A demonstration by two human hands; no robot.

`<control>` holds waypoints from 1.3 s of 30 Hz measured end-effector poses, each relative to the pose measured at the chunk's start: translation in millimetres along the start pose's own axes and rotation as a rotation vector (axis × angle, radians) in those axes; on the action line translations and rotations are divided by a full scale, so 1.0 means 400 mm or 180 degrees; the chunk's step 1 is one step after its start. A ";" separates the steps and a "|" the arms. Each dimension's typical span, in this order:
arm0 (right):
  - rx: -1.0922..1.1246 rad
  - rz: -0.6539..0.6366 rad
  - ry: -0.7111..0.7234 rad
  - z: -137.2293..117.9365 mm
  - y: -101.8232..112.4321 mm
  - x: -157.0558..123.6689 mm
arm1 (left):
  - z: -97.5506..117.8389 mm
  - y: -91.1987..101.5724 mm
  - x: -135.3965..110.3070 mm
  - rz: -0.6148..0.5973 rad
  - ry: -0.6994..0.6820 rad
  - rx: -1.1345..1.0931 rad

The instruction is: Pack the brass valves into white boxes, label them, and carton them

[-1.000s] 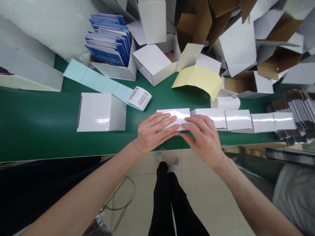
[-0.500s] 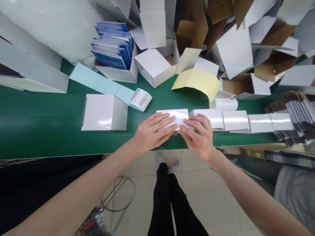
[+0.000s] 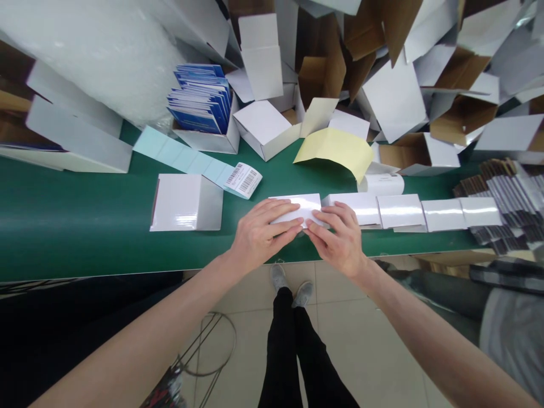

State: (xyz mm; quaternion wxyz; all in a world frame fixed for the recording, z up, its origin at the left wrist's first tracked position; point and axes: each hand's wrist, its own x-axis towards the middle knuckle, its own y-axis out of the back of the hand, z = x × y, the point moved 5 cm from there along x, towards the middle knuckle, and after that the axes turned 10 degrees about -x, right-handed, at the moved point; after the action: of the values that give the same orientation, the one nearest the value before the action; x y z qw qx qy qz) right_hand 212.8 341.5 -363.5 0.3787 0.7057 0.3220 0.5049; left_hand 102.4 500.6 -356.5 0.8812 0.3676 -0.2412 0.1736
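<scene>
Both hands [image 3: 255, 231] in pinch on wht box [image 3: 309, 202], slim tbl strip [image 3: 294, 249] to frt edge, box row [image 3: 400, 211] just R

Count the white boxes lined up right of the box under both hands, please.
4, from left to right: the first box, partly covered by the right hand; the second box; the third box; the fourth box, nearest the dark-edged stack. Others could hide behind them.

The person is wearing plain black trousers [image 3: 280, 340], the legs looking slim; light grey shoes [image 3: 278, 276] are showing at their ends, the toes looking rounded and the finer details blurring; the left forearm [image 3: 161, 334] and the right forearm [image 3: 425, 328] are showing bare; the left hand [image 3: 260, 233] and the right hand [image 3: 340, 235] are likewise showing bare.
</scene>
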 end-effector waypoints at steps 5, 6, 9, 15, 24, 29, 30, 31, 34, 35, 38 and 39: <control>0.0062 -0.0127 -0.0080 0.002 -0.004 -0.003 | 0.008 0.000 0.005 -0.0017 0.0076 -0.0008; 0.0079 -0.0147 -0.0090 0.003 -0.005 -0.003 | 0.010 0.000 0.006 -0.0033 0.0067 0.0009; 0.0080 -0.0168 -0.0060 0.003 -0.005 -0.004 | 0.016 0.000 0.005 -0.0129 -0.0013 0.0150; 0.0045 -0.0075 0.0095 -0.003 0.009 0.001 | 0.030 -0.001 -0.003 -0.0319 -0.0148 0.0533; -0.0009 -0.0346 0.0166 -0.011 0.035 0.023 | 0.028 -0.023 -0.035 -0.0387 -0.0121 0.0776; 0.0090 -0.0676 -0.0207 -0.074 0.179 -0.003 | 0.071 -0.011 0.001 -0.0713 0.0394 0.0902; 0.0203 -0.0682 -0.0388 -0.096 0.223 -0.035 | 0.091 -0.008 0.021 -0.0776 0.0440 0.0942; 0.0303 -0.0660 -0.0654 -0.118 0.268 -0.081 | 0.111 -0.007 0.044 -0.0818 0.0484 0.0990; 0.0533 -0.0614 -0.1484 -0.187 0.376 -0.280 | 0.152 -0.022 0.113 -0.0875 0.0671 0.1182; 0.0594 -0.0606 -0.1718 -0.209 0.401 -0.357 | 0.157 -0.033 0.131 -0.0876 0.0731 0.1244; 0.0586 -0.0326 -0.2272 -0.257 0.461 -0.569 | 0.150 -0.070 0.162 -0.0912 0.0900 0.1353; 0.0494 -0.0203 -0.2372 -0.267 0.478 -0.622 | 0.143 -0.080 0.165 -0.0931 0.0954 0.1360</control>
State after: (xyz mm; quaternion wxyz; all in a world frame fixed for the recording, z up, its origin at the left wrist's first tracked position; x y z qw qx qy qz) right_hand 54.0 58.9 -294.0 0.4307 0.8571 0.2214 0.1758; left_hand 155.3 445.7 -302.8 0.8253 0.5459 -0.0109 0.1439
